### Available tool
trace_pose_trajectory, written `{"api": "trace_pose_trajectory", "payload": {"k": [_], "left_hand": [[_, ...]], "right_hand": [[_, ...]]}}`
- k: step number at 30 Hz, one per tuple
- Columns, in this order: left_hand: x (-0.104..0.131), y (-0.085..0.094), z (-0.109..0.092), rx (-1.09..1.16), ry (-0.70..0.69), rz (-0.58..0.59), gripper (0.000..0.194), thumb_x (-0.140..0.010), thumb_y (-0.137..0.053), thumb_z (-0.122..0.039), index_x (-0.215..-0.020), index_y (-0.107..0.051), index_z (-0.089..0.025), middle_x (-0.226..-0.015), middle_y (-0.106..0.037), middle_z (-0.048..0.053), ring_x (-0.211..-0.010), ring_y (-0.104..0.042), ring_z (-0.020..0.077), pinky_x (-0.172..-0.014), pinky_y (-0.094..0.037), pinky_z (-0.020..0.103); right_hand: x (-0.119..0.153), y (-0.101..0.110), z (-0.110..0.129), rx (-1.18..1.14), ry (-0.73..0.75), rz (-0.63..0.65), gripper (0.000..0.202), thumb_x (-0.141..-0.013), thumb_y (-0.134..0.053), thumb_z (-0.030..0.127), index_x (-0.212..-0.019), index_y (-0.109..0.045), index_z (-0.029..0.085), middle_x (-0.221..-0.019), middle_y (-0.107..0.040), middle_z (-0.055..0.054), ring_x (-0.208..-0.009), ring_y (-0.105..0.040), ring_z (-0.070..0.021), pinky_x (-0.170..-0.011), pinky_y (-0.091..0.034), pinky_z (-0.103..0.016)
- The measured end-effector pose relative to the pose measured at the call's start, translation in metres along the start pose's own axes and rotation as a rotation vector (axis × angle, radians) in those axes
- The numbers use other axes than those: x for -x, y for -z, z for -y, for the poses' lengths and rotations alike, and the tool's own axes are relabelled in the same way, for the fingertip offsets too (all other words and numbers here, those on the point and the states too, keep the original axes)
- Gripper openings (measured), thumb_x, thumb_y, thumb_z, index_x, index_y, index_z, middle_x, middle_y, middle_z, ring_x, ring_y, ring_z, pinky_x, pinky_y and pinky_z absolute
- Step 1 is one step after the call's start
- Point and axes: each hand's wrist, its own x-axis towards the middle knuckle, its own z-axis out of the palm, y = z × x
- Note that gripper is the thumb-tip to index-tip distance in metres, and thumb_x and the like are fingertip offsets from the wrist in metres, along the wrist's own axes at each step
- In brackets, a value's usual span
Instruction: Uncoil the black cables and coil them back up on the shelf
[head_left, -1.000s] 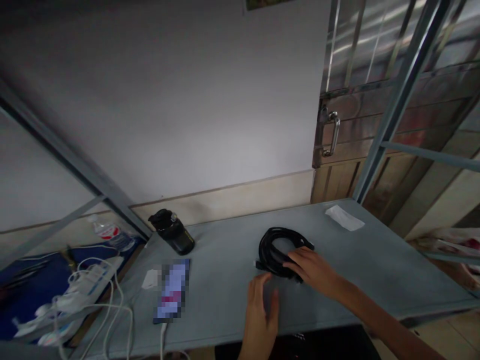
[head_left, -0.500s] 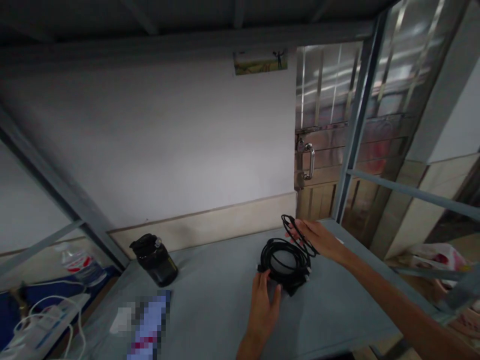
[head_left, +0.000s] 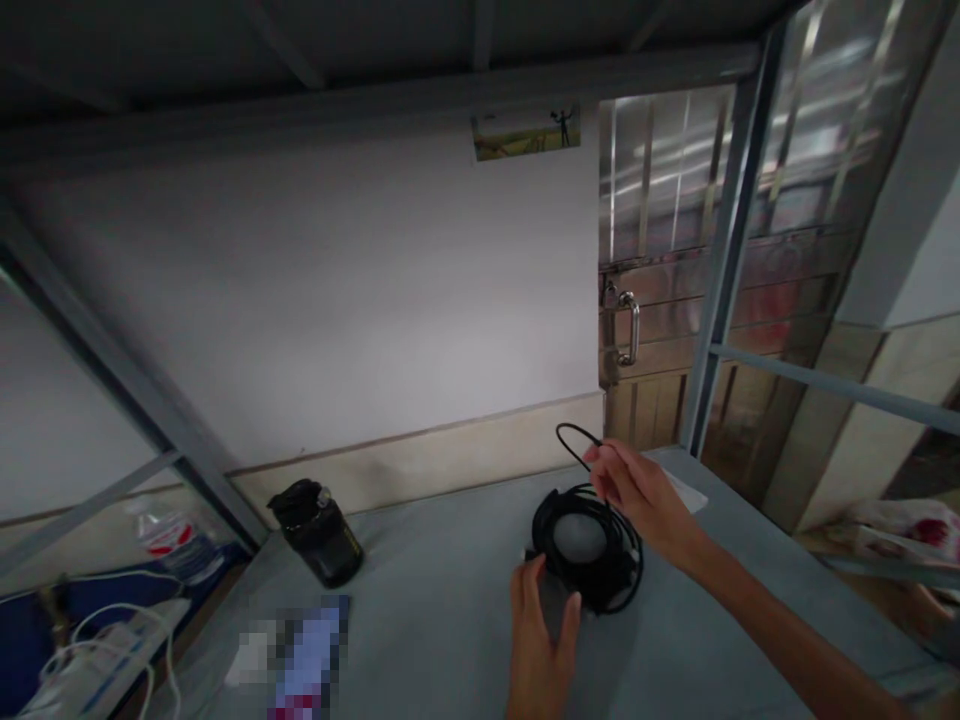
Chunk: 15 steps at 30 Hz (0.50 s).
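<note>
A coiled black cable (head_left: 544,535) lies on the grey tabletop (head_left: 435,590) toward the right. My right hand (head_left: 630,490) is raised over the coil's far right side, its fingers pinched on a length of the cable that bends up in a loop to the left. Beside the coil's near left edge, my left hand (head_left: 541,620) has its thumb and fingers apart. Its fingertips are at or very near the coil; I cannot tell whether they touch it. Part of the coil is hidden behind my right hand.
A black lidded bottle (head_left: 319,535) stands at the left. Nearer lies a pixelated blue item (head_left: 311,650). A white power strip (head_left: 112,660) with cords and a clear plastic bottle (head_left: 176,540) are at far left. A white sheet (head_left: 682,490) lies behind my right wrist. Metal posts (head_left: 724,260) frame the table.
My right hand's hold on the cable has changed: several strands hung from it before, and now a single loop rises from its fingers. The view has shifted slightly.
</note>
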Motion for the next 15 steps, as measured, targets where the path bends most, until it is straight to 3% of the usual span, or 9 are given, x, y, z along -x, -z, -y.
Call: {"api": "trace_pose_trajectory", "payload": {"k": [4,7,11,15], "left_hand": [[-0.003,0.004,-0.021,0.099,-0.015,-0.007,0.058,-0.108,-0.066,-0.049,-0.158,-0.058,-0.021,-0.152,-0.067,0.018,-0.144,-0.063,0.0334,-0.127,-0.046,0.055],[-0.006,0.004,-0.042,0.195,0.000,0.042,0.039,-0.110,-0.063,-0.053,-0.131,-0.078,-0.023,-0.128,-0.079,0.013,-0.124,-0.073,0.0311,-0.114,-0.054,0.048],[-0.016,0.003,-0.055,0.308,0.099,0.047,0.041,-0.106,-0.069,-0.062,-0.106,-0.084,-0.024,-0.101,-0.082,0.010,-0.099,-0.076,0.0274,-0.093,-0.058,0.038],[-0.044,0.007,-0.037,0.584,0.334,-0.085,0.061,-0.078,-0.092,-0.076,-0.088,-0.080,-0.018,-0.067,-0.070,0.003,-0.060,-0.062,0.0185,-0.056,-0.050,0.029]], "right_hand": [[0.003,0.017,0.064,-0.034,0.149,-0.179,0.042,-0.120,-0.046,0.061,-0.113,-0.065,0.025,-0.066,-0.050,0.006,-0.055,-0.046,-0.0140,-0.053,-0.038,-0.029],[0.005,0.031,0.100,-0.031,0.252,-0.263,0.036,-0.122,-0.045,0.055,-0.112,-0.064,0.026,-0.064,-0.048,0.007,-0.053,-0.043,-0.0132,-0.051,-0.034,-0.029],[0.004,0.053,0.118,0.025,0.373,-0.351,0.035,-0.122,-0.049,0.054,-0.109,-0.065,0.025,-0.064,-0.049,0.007,-0.053,-0.043,-0.0125,-0.050,-0.031,-0.030],[0.005,0.077,0.122,-0.091,0.390,-0.402,0.032,-0.118,-0.061,0.053,-0.107,-0.067,0.024,-0.061,-0.047,0.007,-0.050,-0.038,-0.0143,-0.051,-0.029,-0.035]]}}
